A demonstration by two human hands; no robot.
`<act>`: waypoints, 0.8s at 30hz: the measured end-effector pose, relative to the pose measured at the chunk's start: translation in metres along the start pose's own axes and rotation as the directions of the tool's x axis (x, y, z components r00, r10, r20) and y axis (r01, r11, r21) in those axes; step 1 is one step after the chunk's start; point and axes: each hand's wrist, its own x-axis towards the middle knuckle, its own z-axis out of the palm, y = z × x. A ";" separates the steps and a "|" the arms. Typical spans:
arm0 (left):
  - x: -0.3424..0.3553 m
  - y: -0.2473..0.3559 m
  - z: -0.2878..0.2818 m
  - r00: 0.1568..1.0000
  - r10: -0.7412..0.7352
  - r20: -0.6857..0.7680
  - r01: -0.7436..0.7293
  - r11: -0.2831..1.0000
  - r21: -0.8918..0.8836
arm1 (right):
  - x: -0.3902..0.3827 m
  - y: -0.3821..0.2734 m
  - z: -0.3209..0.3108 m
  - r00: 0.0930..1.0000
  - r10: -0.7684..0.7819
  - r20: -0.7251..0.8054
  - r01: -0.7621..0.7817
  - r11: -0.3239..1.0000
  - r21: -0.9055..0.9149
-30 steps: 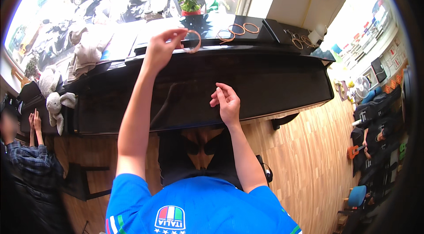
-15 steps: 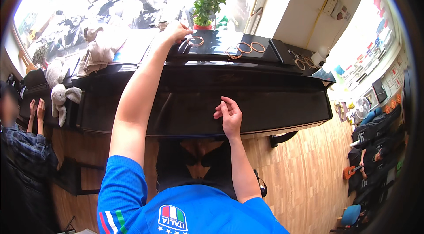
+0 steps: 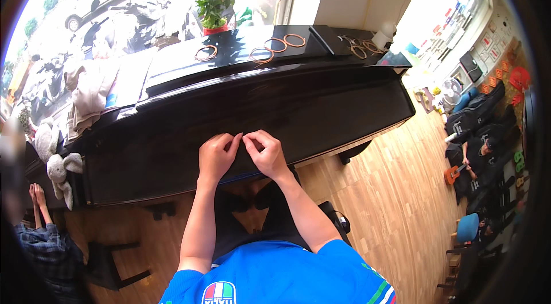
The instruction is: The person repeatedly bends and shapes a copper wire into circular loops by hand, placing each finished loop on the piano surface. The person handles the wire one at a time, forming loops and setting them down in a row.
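My left hand (image 3: 215, 157) and my right hand (image 3: 267, 157) are side by side above the front of a black upright piano (image 3: 321, 103). Thumb and fingers of each are pinched together, and the fingertips of the two hands almost touch. Anything between them is too small to make out. On the piano's glossy top lies a single copper-coloured wire coil (image 3: 205, 53), with a row of similar coils (image 3: 276, 45) to its right. Both hands are well short of these coils.
A potted plant (image 3: 214, 0) stands behind the piano by the window. Crumpled cloth (image 3: 92, 86) and a grey plush rabbit (image 3: 59, 169) lie at the left. More wire coils (image 3: 359, 51) sit at the top's right end. Another person's hands (image 3: 37, 195) show at far left.
My left hand has come back from the piano's top, near the plant, to meet my right hand, which has shifted left. Both now pinch together. The view has turned toward the right.
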 end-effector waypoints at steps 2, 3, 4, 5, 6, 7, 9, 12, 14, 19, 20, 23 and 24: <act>0.003 0.004 0.001 1.000 -0.027 0.002 0.028 0.999 -0.019 | -0.001 0.005 0.000 0.999 0.054 -0.009 -0.053 0.998 0.037; 0.004 0.005 0.000 0.999 -0.047 0.006 0.047 0.998 -0.040 | -0.001 0.004 0.001 0.996 0.068 -0.057 -0.063 0.995 0.080; 0.004 0.006 -0.001 0.998 -0.067 0.011 0.068 0.996 -0.061 | -0.002 0.003 0.001 0.991 0.084 -0.104 -0.071 0.990 0.123; 0.003 0.002 0.000 0.998 -0.056 0.012 0.056 0.996 -0.062 | 0.000 0.002 0.002 0.983 0.101 -0.151 -0.074 0.982 0.172; 0.003 0.005 -0.005 0.996 -0.082 0.028 0.084 0.993 -0.079 | 0.009 -0.010 -0.004 0.968 -0.085 -0.238 0.080 0.996 -0.030; 0.002 0.002 -0.008 0.997 -0.066 0.033 0.068 0.994 -0.081 | 0.024 -0.014 -0.010 0.928 -0.245 -0.282 0.209 0.966 -0.151; 0.003 0.001 -0.009 0.997 -0.058 0.047 0.062 0.993 -0.096 | 0.060 -0.024 -0.027 0.852 -0.452 -0.264 0.339 0.861 -0.379; 0.003 0.004 -0.016 0.995 -0.080 0.064 0.086 0.991 -0.104 | 0.111 -0.032 -0.034 0.869 -0.481 -0.120 0.285 0.683 -0.673; 0.003 0.004 -0.014 0.995 -0.080 0.052 0.086 0.989 -0.124 | 0.133 -0.027 -0.032 0.925 -0.379 -0.031 0.225 0.611 -0.759; 0.001 0.002 -0.013 0.995 -0.080 0.052 0.088 0.983 -0.164 | 0.150 -0.011 -0.008 0.965 -0.243 0.094 0.211 0.520 -0.828; 0.001 0.001 -0.015 0.996 -0.071 0.051 0.078 0.984 -0.161 | 0.154 -0.016 -0.001 0.964 -0.244 0.103 0.219 0.515 -0.829; -0.001 -0.002 -0.013 0.997 -0.054 0.057 0.063 0.985 -0.161 | 0.171 -0.023 0.014 0.974 -0.195 0.118 0.210 0.565 -0.798; -0.001 -0.001 -0.014 0.997 -0.042 0.064 0.051 0.987 -0.151 | 0.177 -0.025 0.018 0.979 -0.174 0.109 0.190 0.562 -0.805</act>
